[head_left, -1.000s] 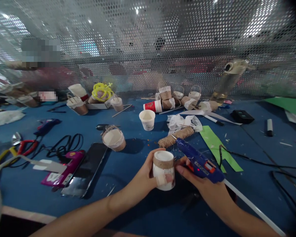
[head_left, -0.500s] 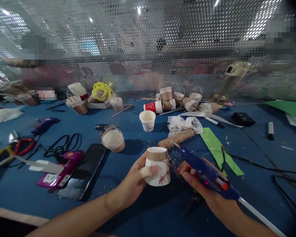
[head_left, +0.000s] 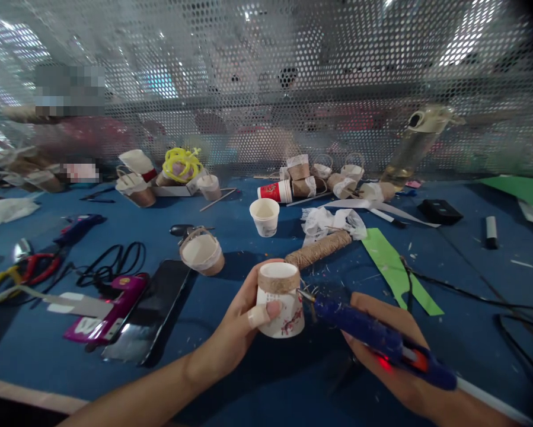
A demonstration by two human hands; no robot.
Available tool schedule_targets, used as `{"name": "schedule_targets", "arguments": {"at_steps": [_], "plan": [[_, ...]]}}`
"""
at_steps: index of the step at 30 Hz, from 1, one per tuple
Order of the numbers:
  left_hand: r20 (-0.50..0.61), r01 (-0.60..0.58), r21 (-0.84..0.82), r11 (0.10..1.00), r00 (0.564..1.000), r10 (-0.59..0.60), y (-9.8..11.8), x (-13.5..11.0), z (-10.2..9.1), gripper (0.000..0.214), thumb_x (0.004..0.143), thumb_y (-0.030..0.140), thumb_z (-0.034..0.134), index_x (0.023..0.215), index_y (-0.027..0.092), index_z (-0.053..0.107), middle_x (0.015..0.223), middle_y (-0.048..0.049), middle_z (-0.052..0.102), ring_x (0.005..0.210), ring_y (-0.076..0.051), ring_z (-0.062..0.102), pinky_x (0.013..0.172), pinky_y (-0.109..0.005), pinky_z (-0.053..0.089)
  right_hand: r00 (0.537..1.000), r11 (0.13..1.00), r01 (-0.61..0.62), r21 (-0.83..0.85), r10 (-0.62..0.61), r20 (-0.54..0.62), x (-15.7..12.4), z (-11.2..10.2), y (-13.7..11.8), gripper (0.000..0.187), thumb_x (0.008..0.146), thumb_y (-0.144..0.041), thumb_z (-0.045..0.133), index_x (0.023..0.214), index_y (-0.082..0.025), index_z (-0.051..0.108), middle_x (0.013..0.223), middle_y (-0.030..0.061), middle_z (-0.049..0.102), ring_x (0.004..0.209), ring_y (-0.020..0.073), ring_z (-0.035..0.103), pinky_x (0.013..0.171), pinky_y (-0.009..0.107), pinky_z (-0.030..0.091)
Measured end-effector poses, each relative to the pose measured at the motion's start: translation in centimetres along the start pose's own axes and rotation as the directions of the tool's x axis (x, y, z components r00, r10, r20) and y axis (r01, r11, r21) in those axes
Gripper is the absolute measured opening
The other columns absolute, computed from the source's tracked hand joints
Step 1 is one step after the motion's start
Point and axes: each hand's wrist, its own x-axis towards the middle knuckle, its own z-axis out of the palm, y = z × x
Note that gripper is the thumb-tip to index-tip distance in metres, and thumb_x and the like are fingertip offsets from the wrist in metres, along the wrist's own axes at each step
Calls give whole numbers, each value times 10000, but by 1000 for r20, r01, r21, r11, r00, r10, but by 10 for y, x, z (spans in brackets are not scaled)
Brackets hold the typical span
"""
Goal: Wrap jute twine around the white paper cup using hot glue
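My left hand (head_left: 242, 323) is wrapped round a white paper cup (head_left: 280, 299) with a band of brown twine at its rim and a red flower print low on its side; a plaster covers the thumb. My right hand (head_left: 388, 350) grips a blue hot glue gun (head_left: 373, 335), red light glowing at its underside. The gun's metal nozzle touches the cup's right side just under the twine band. A glue stick pokes out of the gun's back end.
A twine spool (head_left: 318, 249), a plain cup (head_left: 264, 216), a small cup basket (head_left: 203, 252), a green paper strip (head_left: 393, 261), a phone (head_left: 153, 308), a pink tool (head_left: 110, 308), scissors (head_left: 30, 268), cables and more decorated cups (head_left: 302, 172) lie on the blue table. A perforated screen (head_left: 266, 89) stands behind.
The glue gun has swung lower and flatter, its nozzle now at the cup's side. The cup has turned so its flower print shows, and shifted a little left.
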Motion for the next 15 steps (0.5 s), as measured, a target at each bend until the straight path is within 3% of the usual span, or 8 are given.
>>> {"name": "schedule_targets", "arguments": {"at_steps": [8,15], "plan": [[1,-35,140,990,999,35,-2,0,-2,535,862,319,649,1361,342,457,1207,-39,628,1078,-252,569,932,-374,428,997,998,58,-2,-58,55,-2,0,0,205,801,-151,552,677,-227,407,634,-45,426,548,121,428,522,271,301],[-3,-63,147,987,998,64,-4,0,-4,534,876,312,637,1372,348,441,1247,-42,608,1130,-260,546,941,-359,433,1000,998,7,-59,-5,27,-3,0,3,247,790,-147,551,649,-227,365,613,-51,397,514,113,403,502,275,269]]}}
